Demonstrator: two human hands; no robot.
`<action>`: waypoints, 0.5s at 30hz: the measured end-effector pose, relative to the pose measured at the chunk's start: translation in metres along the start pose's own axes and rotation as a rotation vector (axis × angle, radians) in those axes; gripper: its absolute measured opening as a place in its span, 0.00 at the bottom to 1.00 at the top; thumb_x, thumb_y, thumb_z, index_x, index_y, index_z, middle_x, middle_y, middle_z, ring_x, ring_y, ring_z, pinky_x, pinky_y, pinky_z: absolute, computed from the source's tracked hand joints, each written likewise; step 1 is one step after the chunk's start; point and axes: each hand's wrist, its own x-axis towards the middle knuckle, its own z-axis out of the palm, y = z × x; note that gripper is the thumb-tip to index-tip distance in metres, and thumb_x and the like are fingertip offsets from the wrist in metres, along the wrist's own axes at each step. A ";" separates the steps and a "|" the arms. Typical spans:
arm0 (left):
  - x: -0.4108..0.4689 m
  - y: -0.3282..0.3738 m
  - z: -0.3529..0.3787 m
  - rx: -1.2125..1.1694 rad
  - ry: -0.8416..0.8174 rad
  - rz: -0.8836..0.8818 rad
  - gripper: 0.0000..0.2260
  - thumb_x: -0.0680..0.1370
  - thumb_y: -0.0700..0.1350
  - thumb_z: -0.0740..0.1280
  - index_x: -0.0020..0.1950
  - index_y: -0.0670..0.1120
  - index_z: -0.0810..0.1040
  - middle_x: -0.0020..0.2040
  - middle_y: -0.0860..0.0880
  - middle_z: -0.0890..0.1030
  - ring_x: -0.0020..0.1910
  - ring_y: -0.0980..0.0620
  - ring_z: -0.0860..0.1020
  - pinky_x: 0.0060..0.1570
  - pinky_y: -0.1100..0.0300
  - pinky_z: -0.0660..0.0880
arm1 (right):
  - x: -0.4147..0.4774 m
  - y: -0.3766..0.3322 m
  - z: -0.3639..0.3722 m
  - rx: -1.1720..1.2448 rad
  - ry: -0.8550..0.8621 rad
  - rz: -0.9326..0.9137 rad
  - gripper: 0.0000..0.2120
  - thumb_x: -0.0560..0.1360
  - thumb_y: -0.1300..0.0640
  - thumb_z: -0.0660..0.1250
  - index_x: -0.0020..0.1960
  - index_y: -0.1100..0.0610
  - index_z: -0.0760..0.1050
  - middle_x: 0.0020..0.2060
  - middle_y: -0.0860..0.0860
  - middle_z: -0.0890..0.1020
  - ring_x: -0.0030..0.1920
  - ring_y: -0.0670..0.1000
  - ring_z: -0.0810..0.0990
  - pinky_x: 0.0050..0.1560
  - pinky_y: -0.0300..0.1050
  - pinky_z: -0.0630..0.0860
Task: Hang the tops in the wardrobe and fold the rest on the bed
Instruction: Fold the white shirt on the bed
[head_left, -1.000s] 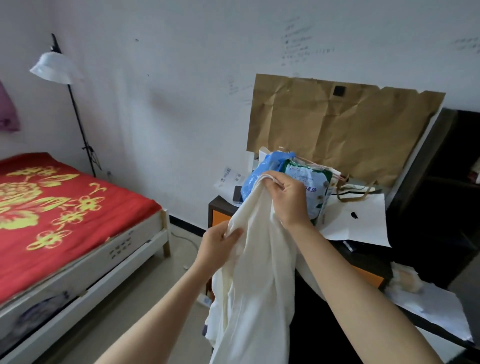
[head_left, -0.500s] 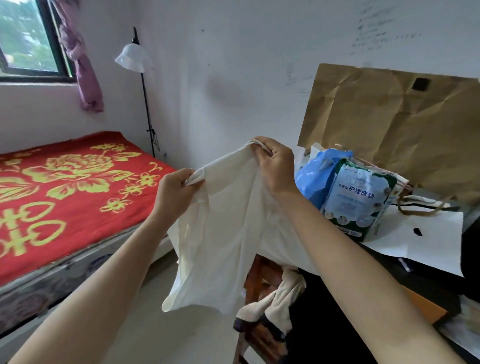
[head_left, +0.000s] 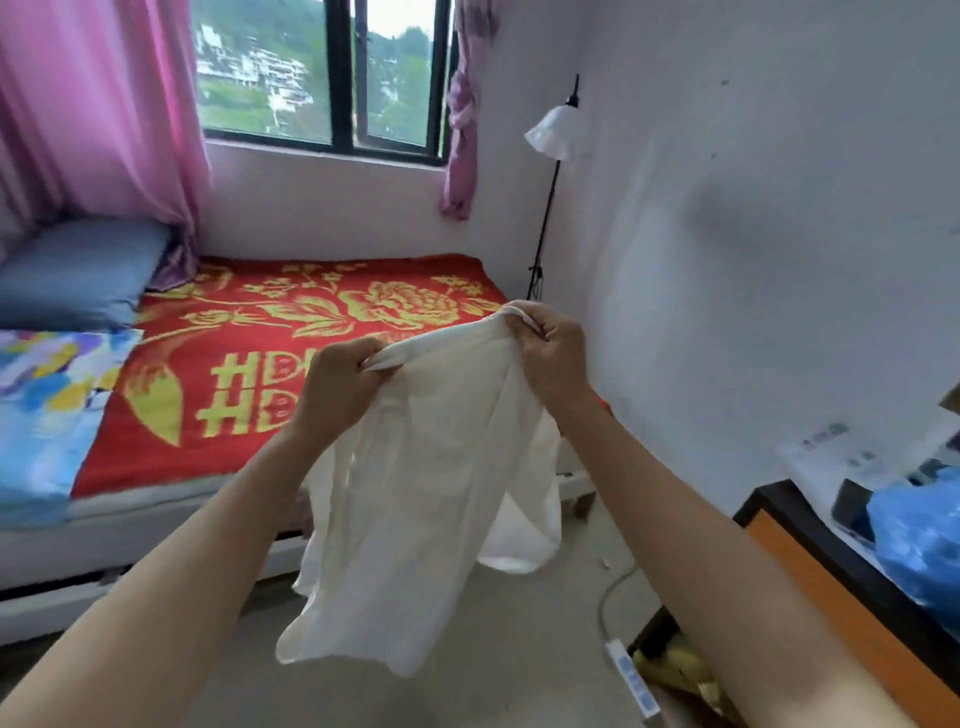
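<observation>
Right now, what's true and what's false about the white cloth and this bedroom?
1. The left hand and the right hand both grip the thin white cloth garment. True.
2. The garment lies flat on the red bed cover with yellow flowers. False: it hangs in the air.
3. A blue pillow lies beside the pink curtain. True.
4. The white-shaded floor lamp stands left of the window. False: right of it.

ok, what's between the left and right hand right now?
Head view: only the white garment, its top edge stretched from the left hand to the right hand, both gripping it. The red bed shows behind.
</observation>
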 end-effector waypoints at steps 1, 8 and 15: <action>0.015 -0.021 -0.015 0.020 0.024 -0.008 0.04 0.74 0.35 0.68 0.44 0.37 0.82 0.36 0.45 0.79 0.36 0.51 0.73 0.32 0.69 0.65 | 0.016 0.005 0.030 0.015 -0.036 -0.004 0.07 0.76 0.65 0.65 0.48 0.63 0.81 0.40 0.48 0.80 0.43 0.46 0.76 0.46 0.32 0.70; 0.105 -0.119 -0.091 0.081 0.054 -0.022 0.14 0.68 0.45 0.63 0.44 0.38 0.83 0.35 0.49 0.78 0.33 0.58 0.72 0.34 0.74 0.66 | 0.096 0.014 0.177 0.027 -0.099 -0.065 0.08 0.75 0.66 0.64 0.47 0.63 0.82 0.39 0.49 0.80 0.41 0.47 0.76 0.42 0.26 0.68; 0.163 -0.194 -0.117 0.123 0.048 -0.036 0.21 0.66 0.55 0.61 0.43 0.40 0.83 0.36 0.50 0.80 0.35 0.54 0.75 0.34 0.74 0.67 | 0.143 0.039 0.264 -0.002 -0.152 -0.033 0.08 0.76 0.65 0.64 0.49 0.63 0.81 0.40 0.48 0.80 0.39 0.43 0.75 0.39 0.23 0.66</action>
